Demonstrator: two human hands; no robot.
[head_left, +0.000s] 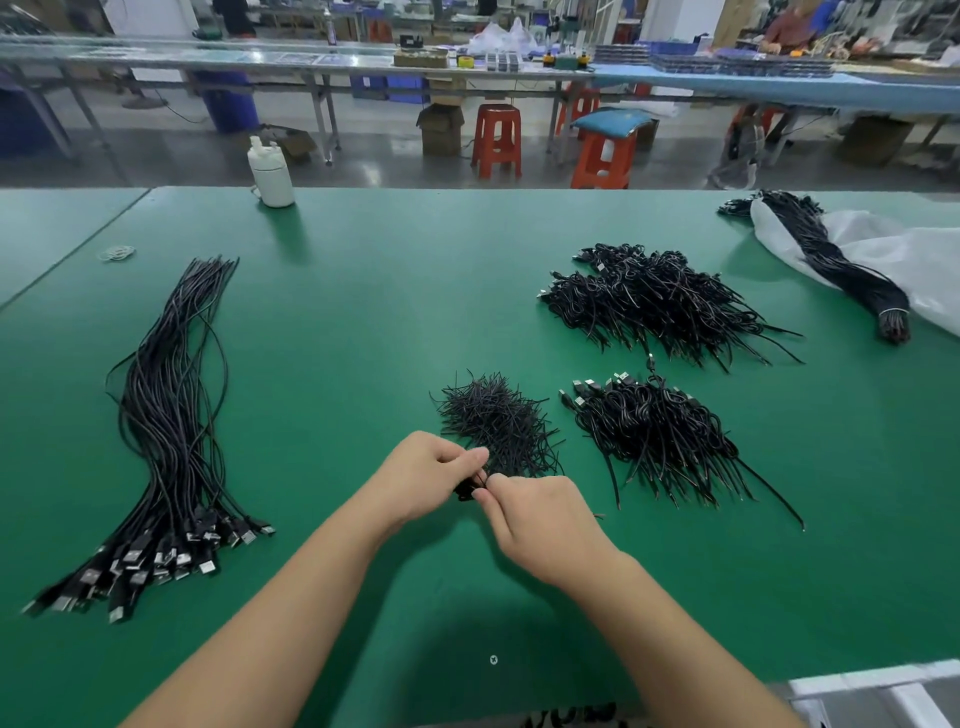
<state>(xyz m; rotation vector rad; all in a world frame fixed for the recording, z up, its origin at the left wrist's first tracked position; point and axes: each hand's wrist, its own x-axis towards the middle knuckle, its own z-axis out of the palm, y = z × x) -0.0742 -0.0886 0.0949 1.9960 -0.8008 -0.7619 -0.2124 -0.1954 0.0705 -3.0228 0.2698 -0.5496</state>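
Green table (363, 312), left hand (428, 480), right hand (543, 519), maybe one cable (466, 491) pinched

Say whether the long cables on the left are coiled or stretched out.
Stretched out: the long USB cables lie uncoiled side by side, plugs at the near end.

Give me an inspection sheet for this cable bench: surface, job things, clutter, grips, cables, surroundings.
surface: green table mat, flat.
job's things: small black bundle pinched between both hands; pile of short ties just beyond them.
clutter: white bottle at the far edge; rubber bands far left; plastic bag far right.
grips: left hand and right hand both pinch the bundle.
cables: long loose cables on the left, plugs toward the person; far pile of tied cables and near pile of tied cables on the right; banded bunch on the bag.
surroundings: orange stools and long benches behind the table.
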